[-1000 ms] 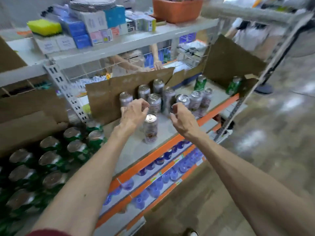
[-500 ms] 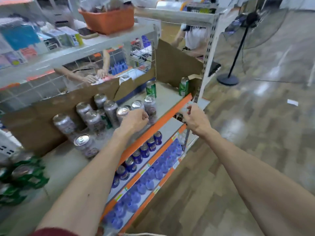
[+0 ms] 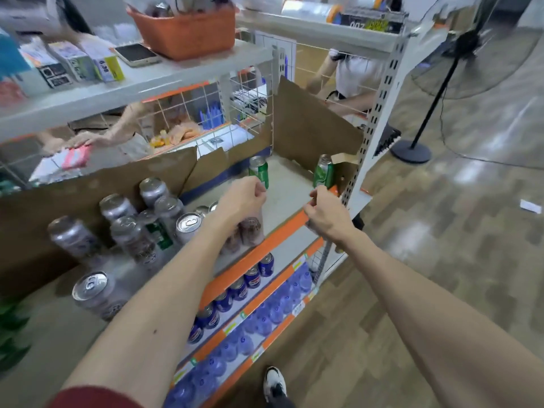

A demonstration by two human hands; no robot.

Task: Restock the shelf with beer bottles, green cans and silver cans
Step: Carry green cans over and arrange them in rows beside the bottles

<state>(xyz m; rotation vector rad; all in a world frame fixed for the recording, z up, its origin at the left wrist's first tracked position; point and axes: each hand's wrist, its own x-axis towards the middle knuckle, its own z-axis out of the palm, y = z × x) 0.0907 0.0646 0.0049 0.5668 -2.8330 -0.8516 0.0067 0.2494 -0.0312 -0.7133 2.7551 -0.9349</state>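
The head camera looks down along both bare forearms at a middle shelf (image 3: 282, 195) lined at the back and right end with brown cardboard (image 3: 309, 128).

The left hand (image 3: 241, 201) hangs over the shelf with its fingers (image 3: 259, 191) curled into the palm. It sits just above a silver can with a brown label (image 3: 251, 231) near the front rim. The hand hides the can's top, so it cannot be told whether the hand grips the can or only hovers over it.

The right hand (image 3: 326, 213) is at the shelf's right front corner, on the orange rim (image 3: 265, 248). Its fingers are curled and its thumb is drawn in. Whether they pinch the rim or anything else cannot be told.

A cluster of silver cans (image 3: 132, 240) stands on the left part of the shelf against the cardboard, and one more silver can (image 3: 94, 293) stands apart, nearer the front.

Two green cans stand upright on the right part. One green can (image 3: 259, 172) is at the back, just beyond the left hand, and the other green can (image 3: 323, 172) is in the right corner, just beyond the right hand.

On the shelf below is a row of blue cans (image 3: 238, 288), with blue water bottles (image 3: 265, 319) under those. An orange basket (image 3: 188, 33) and a phone (image 3: 135, 54) sit on the shelf above.
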